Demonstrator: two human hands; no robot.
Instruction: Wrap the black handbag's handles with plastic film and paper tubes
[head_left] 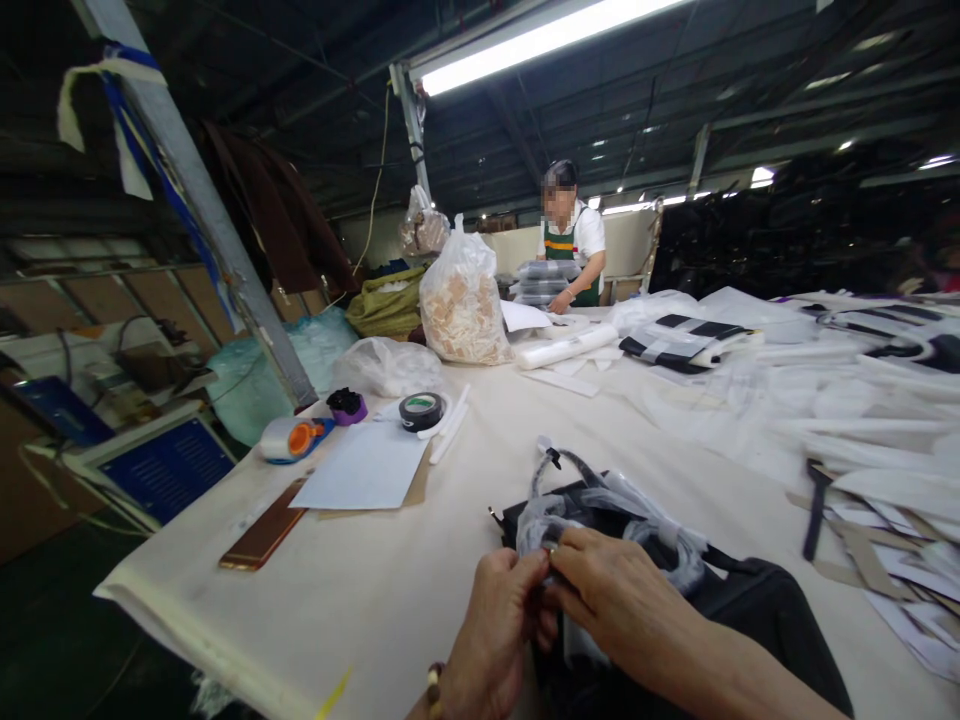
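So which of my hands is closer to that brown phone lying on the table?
Left. Your left hand sits on the phone's side of the black bag, with bare table between them. Your right hand is farther off, over the bag's plastic wrap.

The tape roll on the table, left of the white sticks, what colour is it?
Black, with a green inner core: the tape roll shows best in the head view, lying flat.

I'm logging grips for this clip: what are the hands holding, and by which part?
Both the left hand and right hand pinch the near end of the plastic-wrapped strap lying on the black bag.
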